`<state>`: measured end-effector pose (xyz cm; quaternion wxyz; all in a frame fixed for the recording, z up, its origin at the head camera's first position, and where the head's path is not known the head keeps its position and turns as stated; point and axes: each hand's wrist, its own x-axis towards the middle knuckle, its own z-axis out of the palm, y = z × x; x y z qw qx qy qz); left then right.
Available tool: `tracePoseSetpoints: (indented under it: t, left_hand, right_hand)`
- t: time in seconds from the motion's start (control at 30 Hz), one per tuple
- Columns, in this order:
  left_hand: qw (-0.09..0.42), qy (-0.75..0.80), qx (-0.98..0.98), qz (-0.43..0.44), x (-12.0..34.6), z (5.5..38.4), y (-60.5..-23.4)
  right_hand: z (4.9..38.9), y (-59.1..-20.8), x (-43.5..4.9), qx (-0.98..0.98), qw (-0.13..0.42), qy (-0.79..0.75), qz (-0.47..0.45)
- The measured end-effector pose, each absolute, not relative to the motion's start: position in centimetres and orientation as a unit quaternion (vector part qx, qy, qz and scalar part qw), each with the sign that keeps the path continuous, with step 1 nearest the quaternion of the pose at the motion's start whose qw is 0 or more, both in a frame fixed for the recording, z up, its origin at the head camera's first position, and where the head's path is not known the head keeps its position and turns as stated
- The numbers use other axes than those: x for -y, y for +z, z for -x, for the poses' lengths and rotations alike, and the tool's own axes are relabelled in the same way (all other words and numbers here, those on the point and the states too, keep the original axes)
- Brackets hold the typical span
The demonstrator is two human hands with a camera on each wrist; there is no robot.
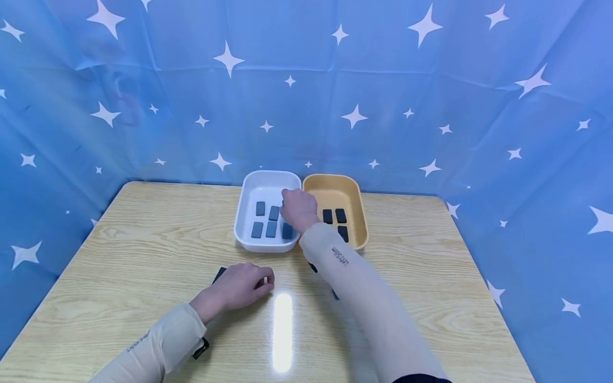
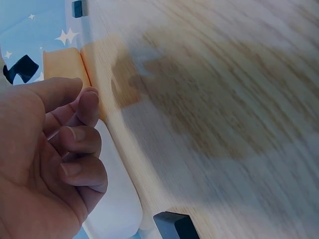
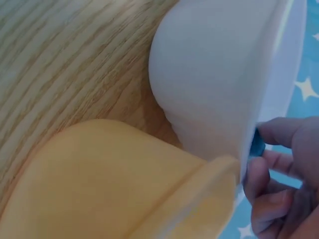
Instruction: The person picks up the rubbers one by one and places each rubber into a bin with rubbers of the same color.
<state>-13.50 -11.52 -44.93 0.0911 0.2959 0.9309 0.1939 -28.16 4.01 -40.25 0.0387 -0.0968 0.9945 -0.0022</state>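
My right hand (image 1: 299,208) is over the right side of the white bin (image 1: 262,248). In the right wrist view its thumb and fingers pinch a small teal-blue block (image 3: 257,144), partly hidden behind the bin's rim. Inside that bin lie several blue-grey blocks (image 1: 256,230). My left hand (image 1: 241,286) hovers low over the table, fingers loosely curled and holding nothing. Close behind it is a black block (image 1: 218,274), mostly covered by the hand in the head view.
A yellow bin (image 1: 363,234) stands against the white one, with several black blocks (image 1: 341,215) in it. My right sleeve partly covers a black block (image 1: 313,267) and a blue block (image 1: 335,294) on the wooden table (image 1: 431,276). A starry blue curtain (image 1: 306,96) hangs behind.
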Motion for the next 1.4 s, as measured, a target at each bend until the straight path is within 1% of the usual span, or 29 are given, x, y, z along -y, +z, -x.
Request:
tracePoseSetpoints:
  t: [0.13,0.33,0.53,0.7,0.9,1.03,1.23,1.4]
  left_hand:
    - [0.090,0.196,-0.931,-0.295,11.6,13.5,-45.0]
    - [0.087,0.194,-0.931,-0.296,11.7,13.5,-45.1]
    - [0.083,0.194,-0.932,-0.294,11.9,13.4,-44.9]
    - [0.077,0.197,-0.932,-0.294,12.0,13.4,-44.8]
    - [0.065,0.192,-0.934,-0.294,12.3,13.3,-44.9]
    - [0.067,0.194,-0.934,-0.293,12.4,13.3,-45.0]
    - [0.074,0.199,-0.933,-0.291,12.6,13.3,-44.9]
    - [0.087,0.198,-0.933,-0.287,12.9,13.4,-44.8]
  right_hand:
    - [28.4,-40.9,-2.9,-0.994,0.046,0.033,0.090]
    - [28.5,-41.7,-1.8,-0.993,0.044,0.060,0.092]
    - [29.0,-42.4,-1.4,-0.993,0.067,0.074,0.061]
    - [29.2,-42.6,-1.1,-0.990,0.078,0.098,0.059]
    - [29.3,-42.9,-0.6,-0.987,0.077,0.125,0.063]
    - [29.3,-43.0,-0.6,-0.986,0.078,0.134,0.062]
    - [29.2,-42.6,-0.9,-0.990,0.071,0.105,0.069]
    - [29.1,-41.1,-1.6,-0.992,0.063,0.062,0.087]
